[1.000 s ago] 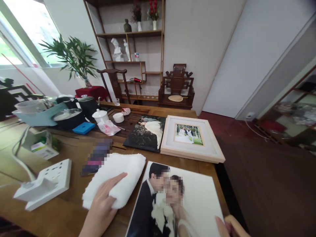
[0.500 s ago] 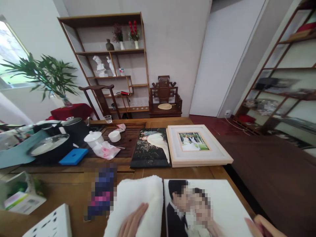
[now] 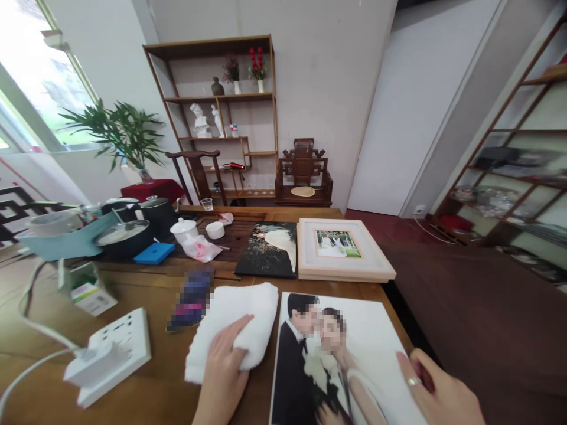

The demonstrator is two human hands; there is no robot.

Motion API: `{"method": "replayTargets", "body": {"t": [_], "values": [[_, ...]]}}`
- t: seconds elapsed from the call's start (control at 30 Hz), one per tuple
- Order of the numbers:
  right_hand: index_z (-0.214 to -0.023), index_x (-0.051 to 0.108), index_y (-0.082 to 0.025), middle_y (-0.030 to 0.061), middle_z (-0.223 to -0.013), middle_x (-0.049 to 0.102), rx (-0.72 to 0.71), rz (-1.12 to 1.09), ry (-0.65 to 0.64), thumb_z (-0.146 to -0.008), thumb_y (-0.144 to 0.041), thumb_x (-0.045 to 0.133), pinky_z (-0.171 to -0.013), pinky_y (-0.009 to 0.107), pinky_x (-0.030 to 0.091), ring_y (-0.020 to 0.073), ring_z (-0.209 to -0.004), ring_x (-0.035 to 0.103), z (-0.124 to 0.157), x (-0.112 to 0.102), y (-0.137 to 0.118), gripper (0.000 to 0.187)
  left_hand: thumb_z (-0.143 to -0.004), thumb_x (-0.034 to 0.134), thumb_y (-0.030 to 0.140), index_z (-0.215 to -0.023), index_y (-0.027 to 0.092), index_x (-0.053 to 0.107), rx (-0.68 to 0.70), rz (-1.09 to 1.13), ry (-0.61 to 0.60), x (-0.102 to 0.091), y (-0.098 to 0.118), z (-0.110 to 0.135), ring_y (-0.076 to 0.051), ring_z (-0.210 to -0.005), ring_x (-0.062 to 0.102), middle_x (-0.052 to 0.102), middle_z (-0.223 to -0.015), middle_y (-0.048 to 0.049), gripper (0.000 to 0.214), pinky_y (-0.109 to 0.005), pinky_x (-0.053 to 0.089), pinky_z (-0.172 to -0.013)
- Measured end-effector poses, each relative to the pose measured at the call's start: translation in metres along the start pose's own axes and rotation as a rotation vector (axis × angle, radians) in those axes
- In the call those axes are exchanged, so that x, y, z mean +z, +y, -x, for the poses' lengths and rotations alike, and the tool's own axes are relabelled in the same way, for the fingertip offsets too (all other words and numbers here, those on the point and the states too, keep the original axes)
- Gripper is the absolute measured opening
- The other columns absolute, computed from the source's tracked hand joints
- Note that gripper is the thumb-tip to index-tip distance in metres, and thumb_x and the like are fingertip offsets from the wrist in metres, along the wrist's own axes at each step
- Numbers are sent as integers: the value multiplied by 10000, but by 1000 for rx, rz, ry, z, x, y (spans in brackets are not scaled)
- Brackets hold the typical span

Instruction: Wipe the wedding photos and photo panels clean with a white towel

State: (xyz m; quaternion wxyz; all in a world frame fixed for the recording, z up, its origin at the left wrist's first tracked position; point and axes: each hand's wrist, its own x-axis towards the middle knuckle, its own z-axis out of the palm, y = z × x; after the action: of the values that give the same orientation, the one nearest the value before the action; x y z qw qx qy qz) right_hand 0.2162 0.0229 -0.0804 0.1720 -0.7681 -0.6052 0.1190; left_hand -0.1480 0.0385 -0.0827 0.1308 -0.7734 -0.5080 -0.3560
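My left hand (image 3: 228, 354) lies on top of a folded white towel (image 3: 257, 295), index finger stretched out and thumb apart from it. The lower fingers are partly hidden. To the right, my right hand (image 3: 434, 383) grips the right edge of a wedding photo panel (image 3: 376, 330), with the thumb on its face and the other fingers at or below the edge. A ring shows on this hand. The panel pictures a couple close together on a white ground. Its bottom runs out of view.
Behind lie a dark photo panel (image 3: 252, 260) and a light wooden picture frame (image 3: 376, 268). A white power strip (image 3: 139, 336) with cords stands at left, near a small box (image 3: 95, 298). Teaware, including a white lidded bowl (image 3: 182, 227), sits farther back beside a blue block (image 3: 153, 254).
The view has shifted, bringing more of the panel, both hands and the power strip into sight. My left hand's index finger and thumb now show spread on the towel. My right hand stays at the panel's edge.
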Motion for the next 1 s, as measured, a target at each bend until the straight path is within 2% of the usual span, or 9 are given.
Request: {"method": "replayTargets", "body": {"t": [0.13, 0.27, 0.5, 0.67, 0.8, 1.0], "values": [[-608, 356, -249, -13, -504, 552, -24, 58, -20, -860, -504, 331, -529, 264, 359, 202, -517, 561, -1, 1, -2, 359, -527, 389, -28, -509, 189, 430, 1, -46, -46, -2, 4, -5, -284, -1044, 583, 628, -1163, -122, 222, -431, 512, -785], [-608, 346, -240, -7, -503, 534, -49, 85, 56, -872, -462, 345, -517, 258, 295, 189, -503, 528, -1, 1, -5, 344, -537, 398, -14, -522, 189, 470, 4, -70, -77, -2, 2, -5, -293, -1039, 587, 630, -1152, -136, 217, -437, 510, -797], [-601, 409, -229, -12, -502, 496, -32, 82, 91, -870, -435, 378, -501, 249, 225, 155, -484, 450, -2, -1, -8, 340, -585, 420, 22, -584, 182, 533, 17, -85, -121, -1, -5, -7, -306, -1051, 581, 615, -1172, -141, 196, -441, 503, -820], [-621, 456, -223, -4, -519, 502, -39, 85, 123, -866, -416, 399, -507, 255, 209, 151, -490, 435, -3, 0, -7, 317, -638, 394, 36, -730, 169, 610, 6, -44, -146, 4, -12, -6, -294, -1141, 530, 551, -1278, -124, 270, -449, 484, -891], [-621, 453, -221, 2, -542, 519, -33, 50, 111, -865, -414, 396, -518, 252, 221, 157, -523, 453, -4, 0, -7, 316, -649, 390, 34, -896, 157, 633, 7, -31, -133, 9, -16, -6, -284, -1165, 512, 553, -1271, -118, 368, -457, 463, -937], [-616, 443, -218, 11, -557, 528, -34, 54, 121, -860, -411, 390, -530, 253, 237, 160, -540, 451, -4, -3, -10, 315, -701, 402, 66, -927, 137, 637, -5, -37, -137, 12, -16, -8, -295, -1122, 543, 574, -1229, -146, 334, -443, 466, -929]]}}
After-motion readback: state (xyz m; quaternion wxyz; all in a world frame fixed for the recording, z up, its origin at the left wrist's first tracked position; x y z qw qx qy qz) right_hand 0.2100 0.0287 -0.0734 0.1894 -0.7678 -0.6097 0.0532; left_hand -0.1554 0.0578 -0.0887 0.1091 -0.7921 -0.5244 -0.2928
